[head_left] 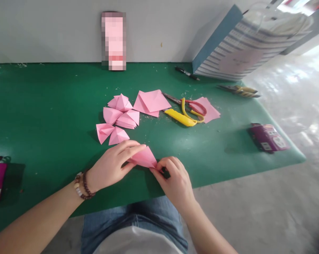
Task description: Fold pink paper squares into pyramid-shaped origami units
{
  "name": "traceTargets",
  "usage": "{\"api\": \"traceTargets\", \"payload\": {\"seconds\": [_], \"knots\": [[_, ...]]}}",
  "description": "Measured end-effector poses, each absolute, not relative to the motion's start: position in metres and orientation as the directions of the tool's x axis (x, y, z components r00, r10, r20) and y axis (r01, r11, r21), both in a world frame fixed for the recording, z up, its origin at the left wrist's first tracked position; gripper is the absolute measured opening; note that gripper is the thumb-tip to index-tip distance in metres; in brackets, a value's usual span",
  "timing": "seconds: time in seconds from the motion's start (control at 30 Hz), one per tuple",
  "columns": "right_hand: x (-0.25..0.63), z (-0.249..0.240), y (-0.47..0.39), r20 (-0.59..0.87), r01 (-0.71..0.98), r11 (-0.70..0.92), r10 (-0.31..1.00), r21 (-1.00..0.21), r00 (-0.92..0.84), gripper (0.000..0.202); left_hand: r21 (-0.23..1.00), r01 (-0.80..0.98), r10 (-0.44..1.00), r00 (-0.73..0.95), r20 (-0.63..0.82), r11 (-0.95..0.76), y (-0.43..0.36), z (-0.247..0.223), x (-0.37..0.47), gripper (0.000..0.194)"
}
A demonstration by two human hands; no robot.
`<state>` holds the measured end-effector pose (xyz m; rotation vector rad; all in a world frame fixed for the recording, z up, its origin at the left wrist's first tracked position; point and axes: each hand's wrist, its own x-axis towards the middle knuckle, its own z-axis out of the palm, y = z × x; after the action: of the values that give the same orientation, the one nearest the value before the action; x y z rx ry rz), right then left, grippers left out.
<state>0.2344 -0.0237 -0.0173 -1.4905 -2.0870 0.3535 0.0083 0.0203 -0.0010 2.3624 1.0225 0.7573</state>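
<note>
A pink folded paper piece (pixel 145 157) is held between both hands over the front part of the green table. My left hand (pixel 113 162) has its fingers over the left end of the piece, with the thumb beneath. At its right corner, my right hand (pixel 175 176) pinches the paper between thumb and forefinger. Just beyond my left hand sits a cluster of folded pink paper pieces (pixel 113 114). Flat pink paper squares (pixel 155 100) lie to the right of that cluster.
Scissors with red and yellow handles (pixel 202 106) lie over more pink paper (pixel 212 111), beside a yellow cutter (pixel 180 118). Behind are a pen (pixel 187 73), pliers (pixel 240 91), a striped paper bag (pixel 228 53) and a blurred-out phone-shaped object (pixel 114 40). Purple boxes (pixel 269 137) stand near both sides.
</note>
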Motion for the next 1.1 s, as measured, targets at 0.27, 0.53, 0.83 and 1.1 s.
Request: {"api": "traceTargets", "payload": {"seconds": [0.27,0.53,0.83,1.1], "knots": [[0.245,-0.007,-0.035,0.285,0.691,0.476,0.879,-0.544,-0.381,0.017,0.539,0.460,0.697,0.586,0.413,-0.706,0.016,-0.002,0.005,0.020],[0.272,0.003,-0.033,0.212,0.648,0.568,0.811,-0.507,-0.545,0.041,0.531,0.347,0.579,0.728,0.367,-0.773,0.024,-0.006,-0.006,0.027],[0.266,-0.012,-0.020,0.463,0.671,0.719,0.665,-0.183,-0.586,0.025,0.458,0.318,0.484,0.819,0.309,-0.830,0.022,-0.006,-0.006,0.031],[0.269,-0.011,-0.002,0.408,0.568,0.782,0.620,-0.256,-0.670,0.023,0.480,0.293,0.471,0.827,0.307,-0.827,0.014,-0.004,0.000,0.012]]}}
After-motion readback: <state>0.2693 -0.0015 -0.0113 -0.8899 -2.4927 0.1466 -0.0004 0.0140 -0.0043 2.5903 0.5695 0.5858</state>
